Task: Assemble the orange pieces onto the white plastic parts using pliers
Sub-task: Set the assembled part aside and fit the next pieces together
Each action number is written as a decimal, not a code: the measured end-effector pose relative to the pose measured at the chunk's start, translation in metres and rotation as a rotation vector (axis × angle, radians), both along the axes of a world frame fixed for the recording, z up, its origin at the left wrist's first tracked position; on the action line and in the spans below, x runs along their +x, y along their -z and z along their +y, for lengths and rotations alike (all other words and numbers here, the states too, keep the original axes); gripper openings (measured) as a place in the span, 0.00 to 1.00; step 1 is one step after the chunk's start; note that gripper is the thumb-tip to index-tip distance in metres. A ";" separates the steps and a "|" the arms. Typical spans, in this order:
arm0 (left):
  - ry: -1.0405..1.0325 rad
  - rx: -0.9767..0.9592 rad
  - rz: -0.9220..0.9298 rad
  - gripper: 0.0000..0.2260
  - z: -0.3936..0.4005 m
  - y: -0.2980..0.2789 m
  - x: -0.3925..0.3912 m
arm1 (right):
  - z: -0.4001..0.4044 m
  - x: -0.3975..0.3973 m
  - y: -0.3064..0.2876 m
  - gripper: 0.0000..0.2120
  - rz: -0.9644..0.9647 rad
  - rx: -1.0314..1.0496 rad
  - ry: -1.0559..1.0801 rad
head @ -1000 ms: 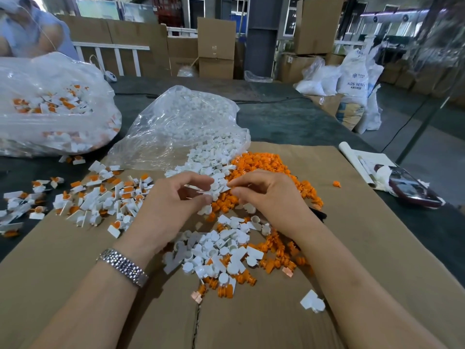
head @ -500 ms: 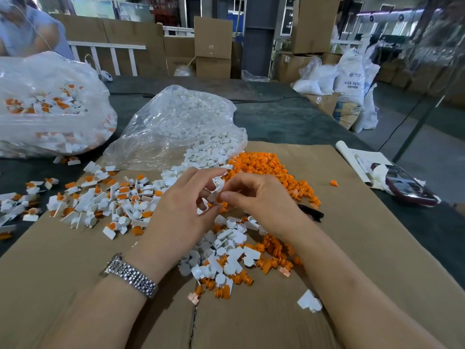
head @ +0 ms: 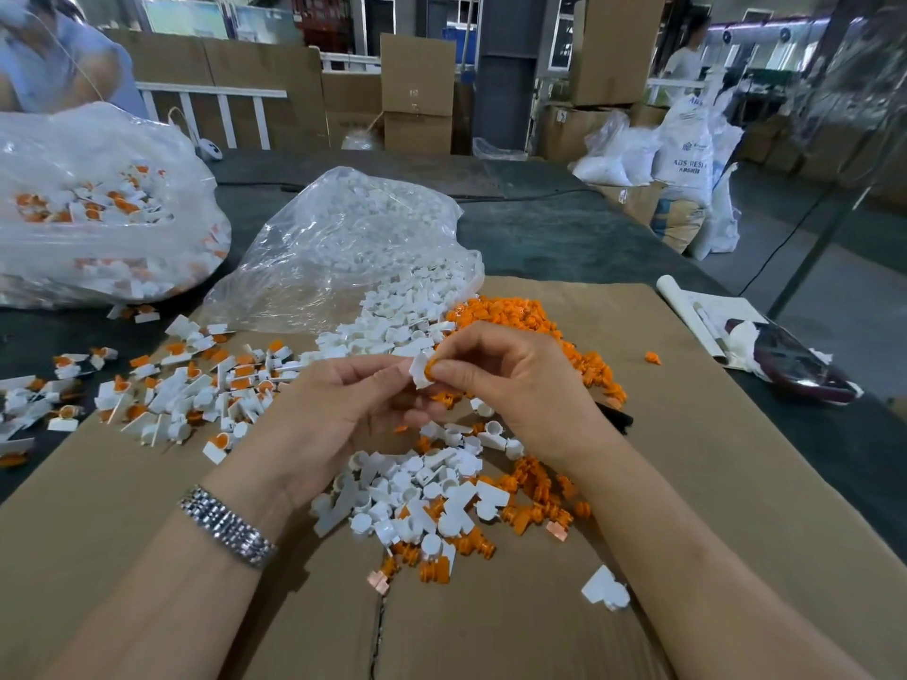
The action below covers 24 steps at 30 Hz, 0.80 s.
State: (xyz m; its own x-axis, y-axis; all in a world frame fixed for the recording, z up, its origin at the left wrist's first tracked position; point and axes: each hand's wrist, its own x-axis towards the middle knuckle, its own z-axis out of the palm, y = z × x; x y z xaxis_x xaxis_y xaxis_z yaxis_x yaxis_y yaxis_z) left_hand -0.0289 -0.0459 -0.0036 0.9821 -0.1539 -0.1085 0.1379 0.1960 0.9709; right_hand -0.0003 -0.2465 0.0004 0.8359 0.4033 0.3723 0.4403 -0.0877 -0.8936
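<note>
both hands pinch tight: left hand [head: 343, 409] on white part [head: 420, 373], right hand [head: 510, 385] pressing orange piece [head: 430, 369]. crooked push, it'll probably pop out.

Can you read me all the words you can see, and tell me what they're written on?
"ABS RESIN": on the white sack at the back right; the last letters and the lines around them are too blurred to be sure.
Paper sheets on the table's right: print too small to read.
Nothing else is readable.
</note>
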 end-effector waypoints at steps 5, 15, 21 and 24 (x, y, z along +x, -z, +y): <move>0.069 -0.096 -0.007 0.13 0.005 0.000 0.002 | 0.000 -0.002 -0.002 0.03 -0.068 -0.036 0.060; -0.147 0.198 -0.228 0.09 -0.004 -0.002 -0.007 | 0.009 -0.005 0.006 0.01 -0.071 -0.148 0.189; -0.101 -0.014 -0.174 0.12 -0.005 -0.002 -0.005 | 0.006 -0.008 0.000 0.05 0.032 -0.051 0.126; -0.055 -0.144 -0.113 0.16 -0.001 -0.001 0.000 | -0.002 -0.007 -0.003 0.12 0.051 -0.043 0.040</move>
State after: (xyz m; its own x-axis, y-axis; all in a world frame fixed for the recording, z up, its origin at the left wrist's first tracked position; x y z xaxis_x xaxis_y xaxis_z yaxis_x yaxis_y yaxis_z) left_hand -0.0293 -0.0465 -0.0026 0.9941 -0.1060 0.0226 0.0147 0.3381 0.9410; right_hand -0.0071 -0.2480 0.0038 0.8690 0.3841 0.3119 0.3899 -0.1435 -0.9096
